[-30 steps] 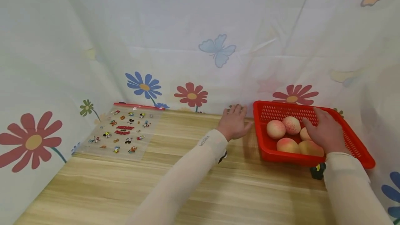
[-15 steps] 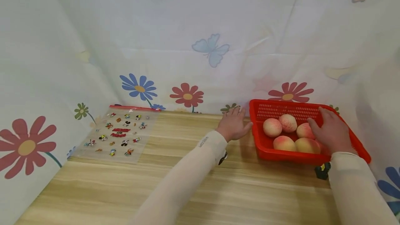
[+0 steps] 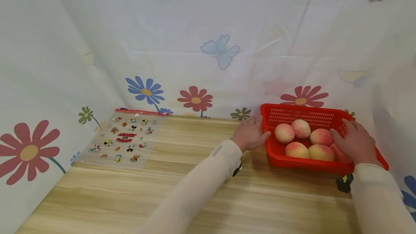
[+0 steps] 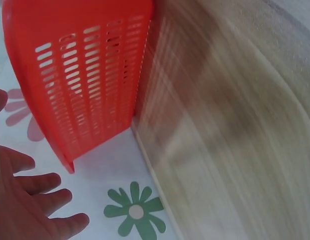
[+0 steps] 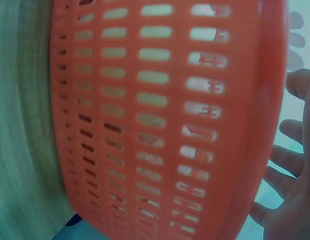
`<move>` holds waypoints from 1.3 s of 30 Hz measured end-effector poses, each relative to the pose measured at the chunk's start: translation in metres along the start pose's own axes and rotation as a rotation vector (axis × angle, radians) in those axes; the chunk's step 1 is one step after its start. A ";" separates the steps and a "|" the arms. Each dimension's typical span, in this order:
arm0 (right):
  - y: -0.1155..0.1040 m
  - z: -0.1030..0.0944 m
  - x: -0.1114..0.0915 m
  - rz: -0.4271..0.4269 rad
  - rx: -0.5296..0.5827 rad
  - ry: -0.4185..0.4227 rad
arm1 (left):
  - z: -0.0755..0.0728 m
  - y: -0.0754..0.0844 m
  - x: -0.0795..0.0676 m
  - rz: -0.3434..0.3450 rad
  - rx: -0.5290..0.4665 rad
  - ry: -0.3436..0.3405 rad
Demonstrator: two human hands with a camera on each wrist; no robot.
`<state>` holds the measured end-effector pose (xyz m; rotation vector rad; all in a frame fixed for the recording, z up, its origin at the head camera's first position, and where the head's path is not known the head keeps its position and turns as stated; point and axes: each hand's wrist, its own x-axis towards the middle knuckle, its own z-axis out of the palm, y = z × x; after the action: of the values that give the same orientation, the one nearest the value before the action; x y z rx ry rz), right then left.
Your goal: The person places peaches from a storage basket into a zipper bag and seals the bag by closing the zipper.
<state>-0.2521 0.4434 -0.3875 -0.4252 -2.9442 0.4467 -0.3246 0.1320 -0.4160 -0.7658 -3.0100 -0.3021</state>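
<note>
A red plastic basket with slotted walls stands at the back right of the table, holding several pink-and-yellow peaches. My left hand is at the basket's left rim, its thumb pointing toward the rim. In the left wrist view its fingers are spread and relaxed beside the slotted wall. Over the basket's right end is my right hand, overlapping the rightmost peach in the head view. The right wrist view shows its loosely bent fingers along the rim, with nothing held in them.
A clear zip bag with cartoon prints and a red top strip lies flat at the back left. White flower-printed curtains stand behind and beside the wooden table. A small black device shows at my right wrist.
My left hand has moved right to the basket's rim. My right hand has shifted right along the basket, uncovering more of the peaches. The peaches stay inside.
</note>
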 end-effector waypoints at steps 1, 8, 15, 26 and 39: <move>0.001 0.000 0.000 0.006 0.002 -0.007 | 0.000 0.001 0.000 -0.002 0.000 -0.003; 0.012 -0.002 -0.002 0.073 0.040 -0.062 | 0.002 0.010 -0.003 0.003 -0.049 0.002; 0.025 -0.002 -0.006 0.078 0.043 -0.067 | 0.010 0.014 -0.002 0.001 -0.138 -0.008; 0.031 0.001 -0.004 0.121 0.043 -0.075 | 0.019 0.012 -0.002 -0.001 -0.248 -0.008; 0.041 0.002 -0.003 0.177 0.056 -0.107 | 0.022 0.019 -0.004 -0.013 -0.288 -0.043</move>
<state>-0.2390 0.4797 -0.4024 -0.6782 -3.0000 0.5887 -0.3111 0.1504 -0.4348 -0.7773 -3.0497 -0.7422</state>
